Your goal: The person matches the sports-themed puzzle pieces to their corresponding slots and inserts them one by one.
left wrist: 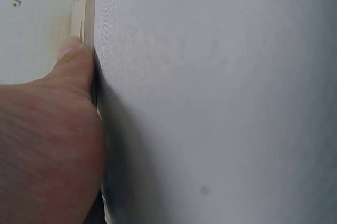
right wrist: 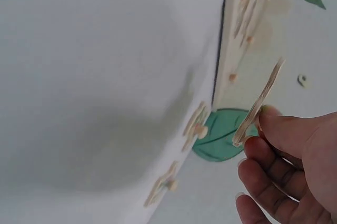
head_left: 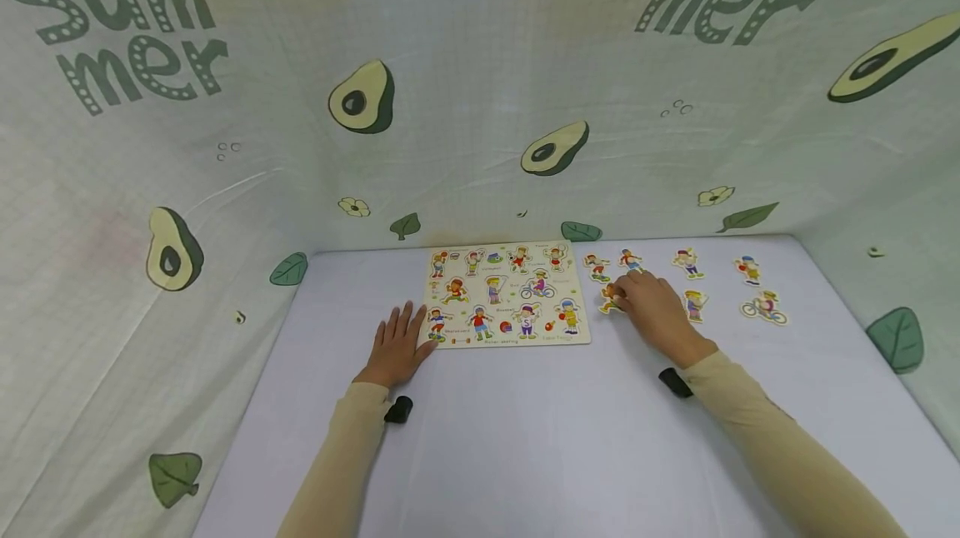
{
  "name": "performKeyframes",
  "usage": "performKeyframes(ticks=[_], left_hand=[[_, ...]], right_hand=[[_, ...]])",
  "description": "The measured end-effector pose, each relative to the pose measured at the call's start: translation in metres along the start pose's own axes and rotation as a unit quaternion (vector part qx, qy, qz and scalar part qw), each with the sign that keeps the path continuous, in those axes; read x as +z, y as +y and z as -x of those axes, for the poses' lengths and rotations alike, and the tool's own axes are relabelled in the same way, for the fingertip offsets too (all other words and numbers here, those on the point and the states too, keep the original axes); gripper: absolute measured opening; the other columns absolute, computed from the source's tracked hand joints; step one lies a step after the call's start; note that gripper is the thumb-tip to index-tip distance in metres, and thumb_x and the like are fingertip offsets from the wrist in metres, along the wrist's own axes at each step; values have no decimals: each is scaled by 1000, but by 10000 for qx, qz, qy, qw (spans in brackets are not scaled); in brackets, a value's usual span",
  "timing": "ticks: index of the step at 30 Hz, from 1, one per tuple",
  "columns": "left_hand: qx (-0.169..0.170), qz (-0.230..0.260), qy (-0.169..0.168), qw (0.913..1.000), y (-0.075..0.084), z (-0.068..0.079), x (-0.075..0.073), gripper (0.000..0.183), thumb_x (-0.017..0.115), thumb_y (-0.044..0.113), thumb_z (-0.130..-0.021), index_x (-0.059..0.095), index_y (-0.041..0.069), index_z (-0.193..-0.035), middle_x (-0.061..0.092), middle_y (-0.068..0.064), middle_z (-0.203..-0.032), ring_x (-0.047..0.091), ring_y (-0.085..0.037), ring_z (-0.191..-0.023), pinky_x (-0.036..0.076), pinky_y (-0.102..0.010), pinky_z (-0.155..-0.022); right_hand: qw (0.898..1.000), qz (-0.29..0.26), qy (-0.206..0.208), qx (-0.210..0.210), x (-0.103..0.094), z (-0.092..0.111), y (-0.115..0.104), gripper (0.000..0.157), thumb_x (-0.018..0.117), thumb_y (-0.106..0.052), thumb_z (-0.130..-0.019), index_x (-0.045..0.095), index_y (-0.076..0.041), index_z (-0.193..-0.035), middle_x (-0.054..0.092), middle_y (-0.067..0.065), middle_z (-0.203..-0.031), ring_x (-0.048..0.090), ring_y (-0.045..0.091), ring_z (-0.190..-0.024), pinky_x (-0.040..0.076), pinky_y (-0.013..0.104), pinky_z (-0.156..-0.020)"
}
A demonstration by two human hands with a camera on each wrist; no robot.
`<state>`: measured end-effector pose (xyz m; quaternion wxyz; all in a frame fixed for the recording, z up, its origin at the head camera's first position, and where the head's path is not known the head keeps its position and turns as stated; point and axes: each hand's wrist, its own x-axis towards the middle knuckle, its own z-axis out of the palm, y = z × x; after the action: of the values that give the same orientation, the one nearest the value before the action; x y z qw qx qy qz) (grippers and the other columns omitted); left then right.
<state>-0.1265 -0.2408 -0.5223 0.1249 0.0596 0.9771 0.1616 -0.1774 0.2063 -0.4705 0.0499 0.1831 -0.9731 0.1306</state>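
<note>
On the white table lies a wooden puzzle board [head_left: 510, 301] printed with children doing sports. My left hand [head_left: 397, 345] rests flat at the board's left side, fingers spread, its thumb touching the lower left edge. To the right of the board, my right hand [head_left: 656, 313] pinches a running-child puzzle piece [head_left: 608, 299] between thumb and fingers. In the right wrist view that piece [right wrist: 258, 103] appears edge-on, raised off the table. Close by the right hand lie a skateboarder piece [head_left: 596, 266] and a blue-capped figure piece [head_left: 630, 260].
Farther right lie more loose pieces: a capped figure [head_left: 687, 263], a child with a ball [head_left: 747, 269], a bat-holding figure [head_left: 694, 305] and a cyclist [head_left: 765, 307]. Small knobs stand up from the pieces. A cloth [head_left: 465, 88] printed with avocados hangs behind the table.
</note>
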Motion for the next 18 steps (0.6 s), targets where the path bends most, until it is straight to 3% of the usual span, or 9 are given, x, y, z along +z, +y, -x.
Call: performKeyframes(ticks=[18], left_hand=[[-1,-38,34,10000,-1,-1,1,76,51,43,-111,19,5,-169,7,-24,-176,2,-48,-162,5,-65,-129]], right_hand=[[9983,-338,109,-461,8,-37,-57,17,77,-8,-97,72,0,-111,71,12,-107,67,33,-102,55,50,-90]])
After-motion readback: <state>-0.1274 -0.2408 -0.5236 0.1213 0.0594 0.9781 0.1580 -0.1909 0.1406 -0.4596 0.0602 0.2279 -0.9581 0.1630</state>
